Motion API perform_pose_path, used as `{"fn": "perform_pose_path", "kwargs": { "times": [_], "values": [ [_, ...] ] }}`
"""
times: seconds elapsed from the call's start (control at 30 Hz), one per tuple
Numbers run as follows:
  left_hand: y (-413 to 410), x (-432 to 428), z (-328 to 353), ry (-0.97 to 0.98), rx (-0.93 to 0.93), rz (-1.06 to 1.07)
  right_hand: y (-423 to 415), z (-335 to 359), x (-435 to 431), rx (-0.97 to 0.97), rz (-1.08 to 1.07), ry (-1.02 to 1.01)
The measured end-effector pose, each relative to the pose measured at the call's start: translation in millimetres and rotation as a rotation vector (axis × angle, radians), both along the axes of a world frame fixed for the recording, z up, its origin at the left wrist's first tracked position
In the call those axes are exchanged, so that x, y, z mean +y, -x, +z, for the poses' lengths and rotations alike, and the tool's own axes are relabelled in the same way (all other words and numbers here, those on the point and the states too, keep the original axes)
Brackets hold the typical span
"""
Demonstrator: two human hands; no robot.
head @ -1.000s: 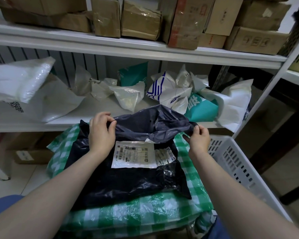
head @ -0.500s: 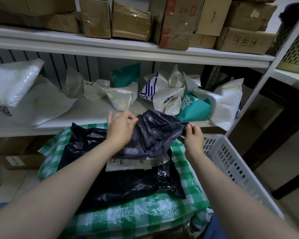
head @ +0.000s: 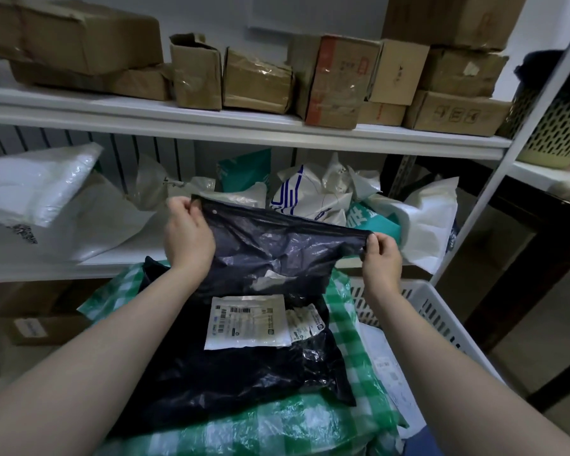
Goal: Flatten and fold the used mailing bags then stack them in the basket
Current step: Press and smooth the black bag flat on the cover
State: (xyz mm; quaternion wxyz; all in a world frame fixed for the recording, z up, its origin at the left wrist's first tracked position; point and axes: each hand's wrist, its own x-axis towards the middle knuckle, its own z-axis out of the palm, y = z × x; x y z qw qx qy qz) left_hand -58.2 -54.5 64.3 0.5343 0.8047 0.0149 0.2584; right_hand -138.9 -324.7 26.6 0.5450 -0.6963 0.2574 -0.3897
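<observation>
A dark grey mailing bag (head: 277, 255) hangs stretched between my hands above my lap. My left hand (head: 188, 235) pinches its upper left corner. My right hand (head: 380, 255) pinches its upper right corner. Under it lies a black mailing bag (head: 244, 373) with a white shipping label (head: 247, 322), spread on a green and white checked bag (head: 277, 426). A white slotted basket (head: 441, 320) stands at the right, holding flat white bags. Several crumpled white and teal mailing bags (head: 310, 199) lie on the middle shelf behind.
A white shelf (head: 211, 126) above carries several taped cardboard boxes (head: 257, 80). Large white bags (head: 37, 192) lie on the middle shelf at left. A perforated bin (head: 553, 126) stands at the far right. More boxes sit under the shelf at lower left.
Both hands have lifted the bunched grey bag off the black bag and pulled it out wide by its top corners. The label on the black bag shows fully again.
</observation>
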Motion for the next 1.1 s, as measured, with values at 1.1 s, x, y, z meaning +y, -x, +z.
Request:
{"fn": "perform_pose_path", "kwargs": {
  "times": [1.1],
  "values": [
    [-15.7, 60.3, -86.8, -0.359, 0.451, -0.062, -7.8, -71.1, 33.3, 0.794, 0.342, 0.407]
  ]
}}
